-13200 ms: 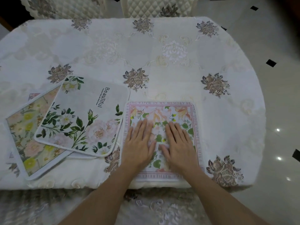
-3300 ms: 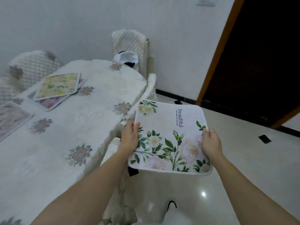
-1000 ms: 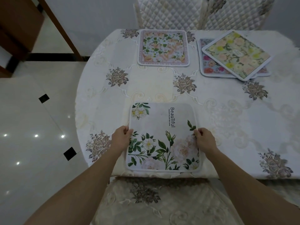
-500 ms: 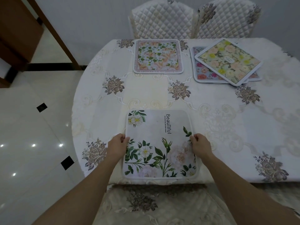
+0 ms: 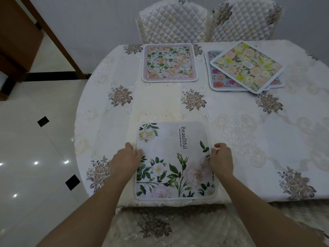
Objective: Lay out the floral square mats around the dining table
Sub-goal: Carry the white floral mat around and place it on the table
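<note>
A white mat (image 5: 173,157) printed with green leaves, white flowers and the word "Beautiful" lies flat at the near edge of the table (image 5: 231,111). My left hand (image 5: 125,160) pinches its left edge and my right hand (image 5: 221,160) pinches its right edge. Across the table a pink-bordered floral mat (image 5: 170,62) lies flat in front of a chair. To its right a yellow floral mat (image 5: 246,66) rests crooked on top of a pink-and-blue floral mat (image 5: 220,79), which is mostly covered.
Two quilted white chairs (image 5: 173,20) (image 5: 243,20) stand behind the far side of the table. A chair seat with floral lace (image 5: 160,227) is right below me. Glossy tiled floor (image 5: 35,148) and a wooden door frame (image 5: 58,41) lie to the left.
Over the last second the "Beautiful" mat has settled flat near the table's front edge, with both hands staying on its side edges. Before that I carried it around the table.
</note>
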`<move>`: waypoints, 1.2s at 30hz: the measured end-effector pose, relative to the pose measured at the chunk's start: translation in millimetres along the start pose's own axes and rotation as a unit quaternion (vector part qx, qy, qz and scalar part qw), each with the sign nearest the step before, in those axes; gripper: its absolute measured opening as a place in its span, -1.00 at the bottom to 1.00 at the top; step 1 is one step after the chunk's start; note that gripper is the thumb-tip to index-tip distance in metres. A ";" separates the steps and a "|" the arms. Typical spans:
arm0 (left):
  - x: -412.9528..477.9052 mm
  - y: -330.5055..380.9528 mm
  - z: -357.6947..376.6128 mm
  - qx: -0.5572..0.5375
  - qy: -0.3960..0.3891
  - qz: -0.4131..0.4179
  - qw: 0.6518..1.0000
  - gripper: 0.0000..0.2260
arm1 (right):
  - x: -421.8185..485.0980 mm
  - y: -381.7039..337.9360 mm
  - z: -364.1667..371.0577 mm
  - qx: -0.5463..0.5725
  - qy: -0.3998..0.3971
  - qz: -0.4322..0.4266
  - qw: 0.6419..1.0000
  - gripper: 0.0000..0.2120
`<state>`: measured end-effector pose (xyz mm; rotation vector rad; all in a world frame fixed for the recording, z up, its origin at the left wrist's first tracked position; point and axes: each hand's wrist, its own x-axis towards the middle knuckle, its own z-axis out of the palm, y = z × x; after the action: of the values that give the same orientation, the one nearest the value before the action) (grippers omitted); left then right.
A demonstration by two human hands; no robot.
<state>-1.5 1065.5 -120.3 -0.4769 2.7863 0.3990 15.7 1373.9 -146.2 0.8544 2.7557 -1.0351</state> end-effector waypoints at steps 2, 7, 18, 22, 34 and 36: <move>-0.9 8.4 7.4 0.041 0.064 0.081 0.994 -0.67 | -6.1 -4.6 10.3 -0.057 0.029 -0.087 0.994 -0.76; -6.7 41.8 49.4 0.073 0.064 0.280 0.955 -0.56 | -30.4 -29.3 57.6 -0.180 -0.011 -0.307 0.934 -0.60; -5.4 17.5 76.1 0.105 0.041 0.276 0.955 -0.40 | -19.8 -0.1 61.0 -0.274 -0.083 -0.319 0.904 -0.32; -2.2 10.5 74.0 0.098 0.028 0.286 0.953 -0.37 | -5.2 18.7 39.8 -0.276 -0.099 -0.300 0.908 -0.31; -8.8 40.7 25.5 0.093 -0.009 0.257 0.962 -0.31 | -12.6 -8.7 -28.7 -0.243 -0.098 -0.280 0.924 -0.45; -14.2 47.5 14.7 0.098 0.001 0.260 0.961 -0.30 | -17.0 -11.1 -44.7 -0.253 -0.073 -0.277 0.924 -0.46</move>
<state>-2.4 1117.2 -118.9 0.3105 2.8826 0.2216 29.5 1387.1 -100.9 -0.0774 2.9644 -0.3450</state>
